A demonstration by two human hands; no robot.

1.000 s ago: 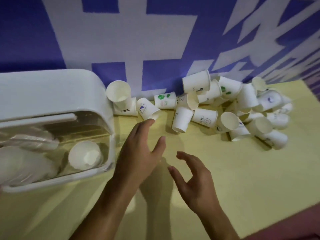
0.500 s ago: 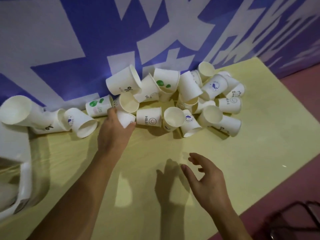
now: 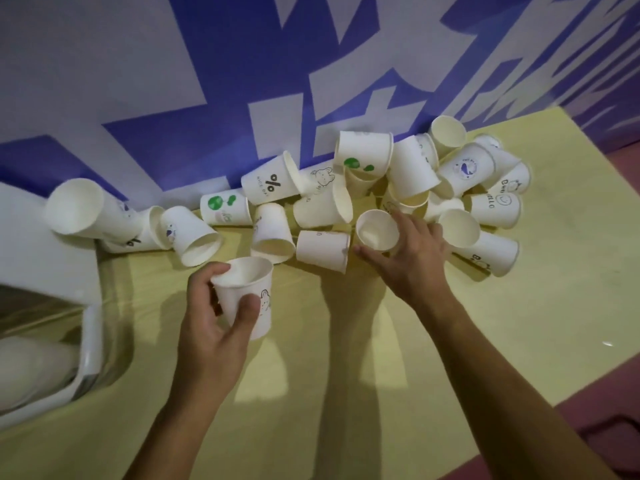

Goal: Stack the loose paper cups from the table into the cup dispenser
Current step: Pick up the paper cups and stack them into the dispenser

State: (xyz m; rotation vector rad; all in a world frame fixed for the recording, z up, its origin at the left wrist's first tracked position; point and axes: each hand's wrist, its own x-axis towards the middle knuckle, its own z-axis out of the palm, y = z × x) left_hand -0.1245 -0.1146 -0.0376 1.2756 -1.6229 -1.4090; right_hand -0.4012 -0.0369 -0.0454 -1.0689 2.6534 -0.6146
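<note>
1. The cup dispenser [image 3: 41, 265] sits at the left edge of the desk [image 3: 519, 323], partly out of view.
2. The left hand [image 3: 214, 327] curls its fingers round a bunny-print cup [image 3: 246, 292], upright above the desk. Squeezing could crush it.
3. The right hand [image 3: 408, 261] spreads its fingers about an upright cup [image 3: 375, 230] in the pile of loose cups [image 3: 412, 171]. I cannot tell whether it grips. Lifting it could roll neighbouring cups off the desk.

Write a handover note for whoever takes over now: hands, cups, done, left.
Left hand: holds a bunny-print cup, mouth up.
Right hand: fingers and thumb round an upright cup at the pile's front edge.
Pile: many loose cups against the wall.
Dispenser: far left, partly out of frame, contents blurred.
Done: one cup in hand.
Left: probably nest the two, load them, then work through the pile.
</note>
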